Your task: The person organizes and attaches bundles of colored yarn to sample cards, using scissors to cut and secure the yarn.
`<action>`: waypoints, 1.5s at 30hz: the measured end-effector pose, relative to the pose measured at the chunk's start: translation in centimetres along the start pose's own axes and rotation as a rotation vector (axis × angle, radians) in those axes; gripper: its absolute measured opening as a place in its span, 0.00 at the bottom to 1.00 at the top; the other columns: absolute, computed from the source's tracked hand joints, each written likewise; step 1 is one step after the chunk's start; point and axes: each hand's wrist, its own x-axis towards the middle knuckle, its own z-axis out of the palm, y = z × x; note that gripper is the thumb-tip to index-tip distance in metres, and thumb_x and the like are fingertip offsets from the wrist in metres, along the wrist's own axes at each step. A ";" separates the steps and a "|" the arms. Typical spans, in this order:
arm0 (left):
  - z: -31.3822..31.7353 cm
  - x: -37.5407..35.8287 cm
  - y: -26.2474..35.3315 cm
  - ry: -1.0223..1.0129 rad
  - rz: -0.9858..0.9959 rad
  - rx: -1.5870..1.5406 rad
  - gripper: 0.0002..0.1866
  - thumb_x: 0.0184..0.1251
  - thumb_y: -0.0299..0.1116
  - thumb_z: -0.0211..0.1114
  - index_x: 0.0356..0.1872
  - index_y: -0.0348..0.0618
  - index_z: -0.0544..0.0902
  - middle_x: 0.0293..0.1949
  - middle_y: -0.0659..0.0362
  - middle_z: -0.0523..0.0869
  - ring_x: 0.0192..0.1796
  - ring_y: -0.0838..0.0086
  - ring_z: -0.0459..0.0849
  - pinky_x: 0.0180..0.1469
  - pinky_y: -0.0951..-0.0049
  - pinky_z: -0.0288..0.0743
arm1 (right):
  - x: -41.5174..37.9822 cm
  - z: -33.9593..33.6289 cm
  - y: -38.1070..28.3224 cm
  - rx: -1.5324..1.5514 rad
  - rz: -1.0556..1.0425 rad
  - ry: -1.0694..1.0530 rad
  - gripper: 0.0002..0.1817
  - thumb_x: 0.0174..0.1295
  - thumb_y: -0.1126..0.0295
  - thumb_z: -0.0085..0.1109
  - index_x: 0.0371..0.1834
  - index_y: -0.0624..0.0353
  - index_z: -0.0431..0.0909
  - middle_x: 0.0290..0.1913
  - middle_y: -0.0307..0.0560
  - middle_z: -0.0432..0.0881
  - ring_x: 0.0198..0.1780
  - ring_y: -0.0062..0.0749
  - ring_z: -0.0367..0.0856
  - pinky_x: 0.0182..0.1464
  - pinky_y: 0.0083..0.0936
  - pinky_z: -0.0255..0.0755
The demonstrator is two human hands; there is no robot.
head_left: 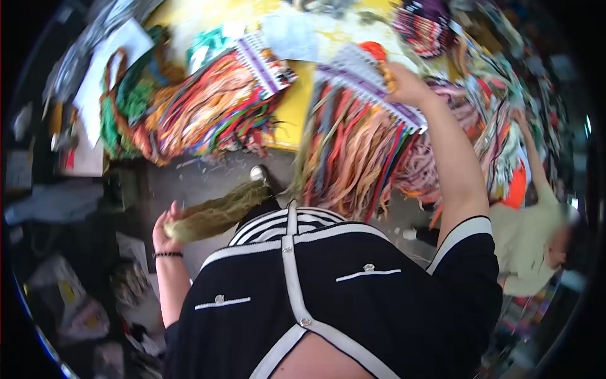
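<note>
Here, a head view down over a dark top with white trim. Left hand low at the left, fingers closed round the end of an olive-green bundle of cord; the bundle trails off to the right over the grey floor, gripped at one end so the strands hang together.

Right hand raised at upper right, fingers pinched on the edge of a white card from which many coloured cords dangle (reds, oranges, tans). Held by the card, probably so the cords fall free and can be compared with the olive bundle.

A second card with a fan of cords lies on the yellow tabletop, just left of the held one. More skeins beyond, too blurred to sort.

Another person in a pale top at far right, apart from these hands.
</note>
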 end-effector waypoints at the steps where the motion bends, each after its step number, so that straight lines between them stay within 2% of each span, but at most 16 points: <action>1: 3.0 -1.9 -1.4 -0.035 -0.100 -0.102 0.19 0.66 0.28 0.53 0.58 0.34 0.72 0.50 0.45 0.82 0.43 0.66 0.86 0.44 0.69 0.83 | 1.7 -1.3 -1.7 -0.298 0.295 -0.227 0.44 0.39 0.63 0.73 0.64 0.48 0.65 0.56 0.55 0.74 0.56 0.48 0.74 0.55 0.37 0.71; 2: 3.6 -1.9 -1.6 -0.201 -0.215 -0.209 0.19 0.66 0.29 0.55 0.56 0.34 0.73 0.51 0.45 0.81 0.45 0.63 0.86 0.46 0.67 0.83 | 1.8 0.8 -0.8 -0.560 0.354 -0.003 0.45 0.41 0.60 0.72 0.67 0.45 0.61 0.58 0.58 0.72 0.58 0.49 0.72 0.59 0.37 0.69; 4: 7.6 -3.4 -3.1 -0.509 -0.273 -0.199 0.20 0.69 0.32 0.51 0.58 0.32 0.71 0.55 0.45 0.78 0.47 0.60 0.85 0.49 0.64 0.83 | 4.9 2.8 -2.5 -0.271 0.229 0.194 0.38 0.46 0.60 0.70 0.63 0.54 0.67 0.57 0.59 0.74 0.58 0.48 0.73 0.59 0.37 0.68; 5: 10.4 -4.8 -4.1 -0.386 -0.161 -0.227 0.23 0.69 0.32 0.51 0.63 0.36 0.67 0.51 0.45 0.81 0.43 0.60 0.85 0.45 0.67 0.82 | 5.6 2.8 -6.5 -0.118 0.220 0.194 0.33 0.48 0.62 0.69 0.59 0.60 0.71 0.55 0.58 0.77 0.58 0.46 0.75 0.60 0.35 0.67; 8: 16.0 -6.1 -6.1 -0.677 -0.045 0.038 0.27 0.69 0.31 0.51 0.68 0.39 0.60 0.54 0.43 0.78 0.42 0.64 0.83 0.45 0.70 0.77 | 6.1 3.6 -21.4 0.524 0.176 -0.138 0.15 0.65 0.63 0.53 0.44 0.64 0.81 0.40 0.48 0.85 0.43 0.32 0.82 0.52 0.26 0.73; 10: 18.1 -6.3 -6.6 -0.700 0.001 0.120 0.29 0.67 0.30 0.52 0.69 0.39 0.58 0.54 0.43 0.78 0.44 0.63 0.83 0.48 0.68 0.77 | 6.2 7.2 -26.9 1.004 -0.027 -0.550 0.25 0.70 0.52 0.45 0.43 0.65 0.81 0.41 0.50 0.84 0.43 0.32 0.82 0.52 0.28 0.73; 11: 19.0 -6.2 -6.6 -0.746 0.011 0.155 0.30 0.67 0.30 0.53 0.69 0.39 0.58 0.54 0.43 0.78 0.44 0.62 0.83 0.49 0.67 0.77 | 6.7 6.9 -27.5 0.946 0.012 -0.631 0.35 0.70 0.41 0.36 0.44 0.65 0.81 0.43 0.49 0.84 0.48 0.31 0.81 0.56 0.27 0.70; 13: 22.6 -6.3 -7.5 -0.862 0.014 0.219 0.29 0.66 0.29 0.53 0.68 0.37 0.59 0.55 0.43 0.78 0.48 0.59 0.82 0.53 0.60 0.76 | 6.5 8.2 -34.4 1.598 0.161 -0.825 0.46 0.63 0.30 0.25 0.52 0.64 0.76 0.34 0.33 0.77 0.46 0.22 0.75 0.59 0.22 0.64; 18: 25.0 -5.9 -7.2 -0.807 0.123 0.291 0.27 0.66 0.31 0.56 0.65 0.37 0.63 0.57 0.45 0.77 0.50 0.60 0.82 0.52 0.63 0.76 | 10.4 7.2 -33.0 2.364 0.085 -1.157 0.47 0.61 0.27 0.24 0.56 0.62 0.72 0.38 0.34 0.75 0.41 0.22 0.73 0.49 0.22 0.66; 21: 25.0 -5.0 -6.0 -0.728 0.176 0.347 0.24 0.66 0.31 0.57 0.63 0.38 0.66 0.57 0.46 0.77 0.48 0.62 0.82 0.52 0.63 0.76 | 11.3 4.0 -34.2 2.043 0.161 -0.810 0.45 0.63 0.29 0.24 0.58 0.61 0.70 0.43 0.38 0.78 0.43 0.25 0.75 0.51 0.25 0.67; 25: 26.0 -3.8 -3.9 -0.735 0.179 0.486 0.21 0.65 0.26 0.54 0.59 0.34 0.69 0.53 0.48 0.79 0.44 0.67 0.84 0.38 0.72 0.80 | 13.4 3.8 -34.4 1.996 0.170 -0.773 0.45 0.64 0.30 0.22 0.63 0.61 0.65 0.55 0.45 0.76 0.49 0.29 0.76 0.54 0.30 0.68; 31: 28.0 -3.9 -2.2 -0.730 0.217 0.613 0.24 0.62 0.22 0.51 0.62 0.33 0.67 0.43 0.50 0.84 0.41 0.71 0.84 0.35 0.77 0.79 | 14.2 3.2 -35.2 1.817 0.288 -0.471 0.30 0.68 0.49 0.49 0.62 0.63 0.66 0.49 0.48 0.80 0.45 0.28 0.80 0.48 0.25 0.75; 33: 28.8 -3.7 -1.8 -0.730 0.257 0.627 0.25 0.62 0.22 0.51 0.63 0.33 0.67 0.41 0.52 0.85 0.41 0.71 0.84 0.38 0.75 0.79 | 14.3 3.5 -35.2 1.380 0.180 -0.311 0.26 0.69 0.57 0.50 0.63 0.65 0.63 0.48 0.47 0.79 0.46 0.27 0.80 0.49 0.26 0.74; 35: 29.1 -2.6 -1.7 -0.805 0.261 0.608 0.25 0.63 0.24 0.53 0.64 0.33 0.66 0.48 0.51 0.83 0.48 0.69 0.82 0.49 0.69 0.77 | 14.5 4.2 -35.0 1.312 0.045 -0.484 0.23 0.69 0.64 0.51 0.62 0.66 0.63 0.49 0.47 0.79 0.50 0.25 0.78 0.53 0.24 0.72; 38: 29.7 -1.9 -1.8 -0.850 0.367 0.498 0.27 0.66 0.32 0.55 0.66 0.34 0.64 0.64 0.53 0.71 0.67 0.68 0.66 0.68 0.65 0.59 | 13.8 3.6 -37.7 1.440 0.158 0.012 0.23 0.66 0.70 0.55 0.62 0.66 0.65 0.54 0.47 0.76 0.57 0.25 0.73 0.60 0.23 0.66; 45: 30.0 -1.2 -1.1 -0.891 0.426 0.613 0.29 0.67 0.35 0.56 0.67 0.34 0.62 0.66 0.53 0.69 0.69 0.67 0.64 0.70 0.65 0.53 | 14.3 3.7 -37.5 1.507 0.035 -0.237 0.22 0.64 0.71 0.58 0.59 0.66 0.67 0.53 0.44 0.77 0.55 0.24 0.74 0.59 0.23 0.67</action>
